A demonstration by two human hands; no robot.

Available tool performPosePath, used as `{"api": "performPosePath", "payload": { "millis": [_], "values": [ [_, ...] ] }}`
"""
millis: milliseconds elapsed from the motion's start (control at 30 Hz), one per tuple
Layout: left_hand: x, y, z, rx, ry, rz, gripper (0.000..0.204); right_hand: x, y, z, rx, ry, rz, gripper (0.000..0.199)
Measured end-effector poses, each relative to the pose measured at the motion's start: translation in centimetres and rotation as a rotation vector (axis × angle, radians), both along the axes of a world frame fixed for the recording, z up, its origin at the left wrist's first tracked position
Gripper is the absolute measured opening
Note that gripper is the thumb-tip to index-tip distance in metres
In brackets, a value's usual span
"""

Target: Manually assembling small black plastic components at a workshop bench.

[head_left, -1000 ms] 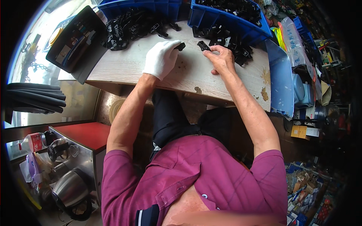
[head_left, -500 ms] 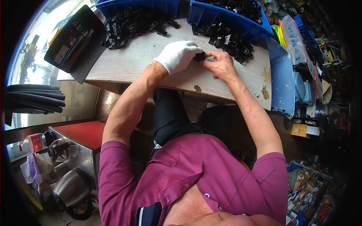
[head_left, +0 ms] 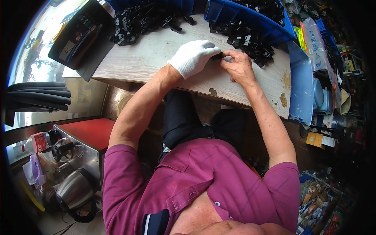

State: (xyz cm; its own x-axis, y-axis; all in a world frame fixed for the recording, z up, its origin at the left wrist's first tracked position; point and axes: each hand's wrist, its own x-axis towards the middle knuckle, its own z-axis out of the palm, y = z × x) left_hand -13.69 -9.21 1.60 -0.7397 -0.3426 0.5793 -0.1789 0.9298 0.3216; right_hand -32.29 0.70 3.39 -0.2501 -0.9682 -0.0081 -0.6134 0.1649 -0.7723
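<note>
A small black plastic part (head_left: pixel 217 55) is pinched between my two hands above the pale wooden table (head_left: pixel 156 55). My left hand (head_left: pixel 194 57), in a white knitted glove, closes on its left side. From the right, the bare thumb and fingers of my right hand (head_left: pixel 237 67) grip the same part. Its exact shape is mostly covered by my fingers. Beyond my right hand lies a pile of similar black parts (head_left: pixel 250 41). Another heap of black parts (head_left: pixel 137 21) spreads over the far left of the table.
Blue bins (head_left: pixel 250 17) with black parts line the far edge. A tablet in a dark case (head_left: pixel 80 37) leans at the left. A light-blue plastic container (head_left: pixel 300 84) flanks the table's right end. At lower left, a steel kettle (head_left: pixel 76 190) stands beside a red-topped cabinet (head_left: pixel 88 133).
The whole view has shifted slightly, with the table and both hands appearing a little farther right. Both hands keep their hold on the small black part.
</note>
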Motion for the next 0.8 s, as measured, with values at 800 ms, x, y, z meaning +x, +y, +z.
{"api": "performPosePath", "payload": {
  "millis": [800],
  "values": [
    [0.9, 1.6, -0.6, -0.155, -0.032, 0.042, 0.028, 0.9, -0.6, 1.6, 0.12, 0.028, 0.061, 0.028]
  ]
}}
